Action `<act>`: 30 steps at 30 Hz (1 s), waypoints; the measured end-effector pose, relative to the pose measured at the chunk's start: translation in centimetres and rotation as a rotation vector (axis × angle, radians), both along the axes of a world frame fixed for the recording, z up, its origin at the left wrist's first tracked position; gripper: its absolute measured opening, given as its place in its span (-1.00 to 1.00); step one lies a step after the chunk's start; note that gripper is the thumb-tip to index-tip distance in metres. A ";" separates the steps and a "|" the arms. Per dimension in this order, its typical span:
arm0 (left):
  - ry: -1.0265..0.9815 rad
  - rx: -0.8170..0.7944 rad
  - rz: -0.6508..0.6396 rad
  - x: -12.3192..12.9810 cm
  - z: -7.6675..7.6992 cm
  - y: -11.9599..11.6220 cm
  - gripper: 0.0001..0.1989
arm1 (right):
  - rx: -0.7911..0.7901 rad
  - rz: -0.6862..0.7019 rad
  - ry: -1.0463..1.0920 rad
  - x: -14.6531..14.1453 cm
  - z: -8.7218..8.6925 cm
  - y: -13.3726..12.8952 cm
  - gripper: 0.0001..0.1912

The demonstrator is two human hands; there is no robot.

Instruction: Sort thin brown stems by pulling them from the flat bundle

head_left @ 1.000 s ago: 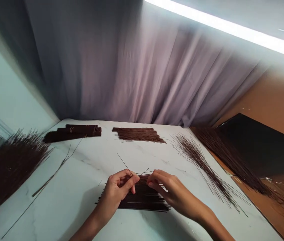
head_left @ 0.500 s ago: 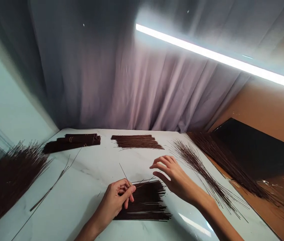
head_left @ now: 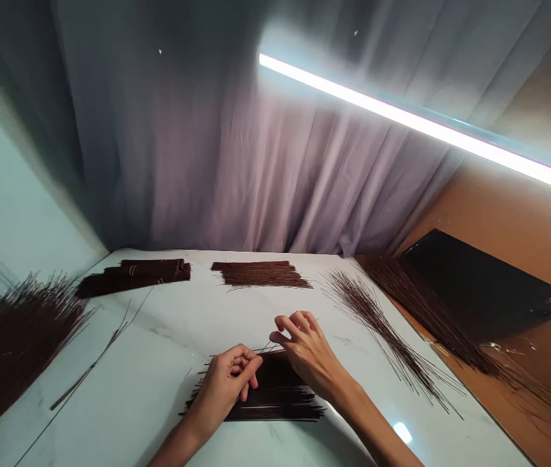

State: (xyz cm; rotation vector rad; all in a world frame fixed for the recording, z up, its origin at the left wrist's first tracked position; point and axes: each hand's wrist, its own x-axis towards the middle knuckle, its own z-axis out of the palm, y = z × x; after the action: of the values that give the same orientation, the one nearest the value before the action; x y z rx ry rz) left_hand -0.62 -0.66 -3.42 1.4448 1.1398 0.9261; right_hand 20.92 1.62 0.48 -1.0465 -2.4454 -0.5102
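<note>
My left hand (head_left: 234, 375) is closed in a pinch, thumb against forefinger, over the left part of a flat pile of thin dark brown sticks (head_left: 280, 395). A thin stick seems to stick out from its fingertips; most of it is hidden. To the right, my right hand (head_left: 307, 350) hovers over the pile's far right part. Its fingers are bent and apart, and nothing shows between them. The pile lies crosswise on the white table, its ends uneven on both sides.
Tied dark bundles (head_left: 146, 272) lie at the back left, beside a flat row of sticks (head_left: 263, 274). A large heap (head_left: 17, 350) fills the left edge. Loose long sticks (head_left: 392, 331) spread at the right, near a black sheet (head_left: 474, 285). A few strands (head_left: 93, 366) lie left.
My right hand has moved left and inward over the pile, nearer my left hand. The stick that rose from my left fingers no longer shows upright. The view has shifted slightly.
</note>
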 end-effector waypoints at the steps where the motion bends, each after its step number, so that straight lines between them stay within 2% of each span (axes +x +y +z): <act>1: 0.005 0.002 0.006 0.2 -0.1 0.0 -0.64 | 0.000 -0.018 0.015 0.0 -0.5 0.0 -0.83; 3: 0.014 0.007 0.016 0.6 -0.1 0.0 -0.65 | -0.006 -0.055 0.056 -0.1 -1.0 0.0 -0.80; 6: 0.027 -0.001 0.023 0.6 0.2 0.0 -0.64 | -0.018 -0.092 0.128 -0.1 -0.4 -0.7 -0.73; 7: 0.033 -0.008 0.024 0.5 0.5 -0.1 -0.63 | -0.039 -0.102 0.197 -0.1 0.1 -1.2 -0.71; 9: 0.027 -0.021 0.029 0.3 1.2 -0.2 -0.63 | -0.119 -0.147 0.465 -0.1 0.7 -2.7 -0.77; 10: 0.014 -0.025 0.034 0.2 1.7 -0.3 -0.63 | -0.197 -0.181 0.641 -0.3 0.7 -3.6 -0.83; 12: -0.035 -0.021 0.053 0.1 2.7 -0.6 -0.65 | -0.443 -0.212 0.941 -1.4 0.2 -5.4 -0.79; 14: -0.100 -0.017 0.076 0.4 3.7 -1.2 -0.68 | -0.757 -0.133 1.056 -3.2 -1.0 -6.7 -0.75; 16: -0.224 -0.074 0.104 1.0 4.3 -1.9 -0.68 | -0.971 0.000 1.098 -5.5 -2.1 -7.5 -0.67; 19: -0.333 -0.183 0.151 2.0 4.6 -2.7 -0.65 | -1.095 0.088 1.260 -8.3 -2.7 -7.6 -0.58; 21: -0.311 -0.189 0.154 2.3 4.5 -2.8 -0.64 | -1.147 0.082 1.289 -8.4 -2.1 -7.2 -0.51; 22: -0.272 -0.162 0.135 2.3 4.3 -2.7 -0.65 | -1.122 0.037 1.222 -7.6 -1.5 -6.8 -0.49; 24: -0.116 -0.050 0.073 1.8 3.8 -2.3 -0.71 | -0.965 -0.126 0.982 -4.1 0.0 -5.9 -0.45; 25: -0.006 0.025 0.043 1.5 3.5 -2.1 -0.77 | -0.776 -0.281 0.805 -1.5 0.6 -5.2 -0.43; 28: 0.320 0.227 -0.010 0.5 2.6 -1.6 -0.95 | -0.524 -0.542 0.713 7.8 1.8 -3.0 -0.48; 30: 0.452 0.309 -0.031 0.2 2.1 -1.5 -0.92 | -0.368 -0.740 0.589 13.5 1.7 -1.7 -0.51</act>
State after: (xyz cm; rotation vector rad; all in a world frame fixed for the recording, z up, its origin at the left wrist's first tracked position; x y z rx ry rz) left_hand -0.43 -2.21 -1.36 1.9889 1.3334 0.7986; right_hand 34.42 -0.05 2.22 -1.9391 -1.6123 0.0660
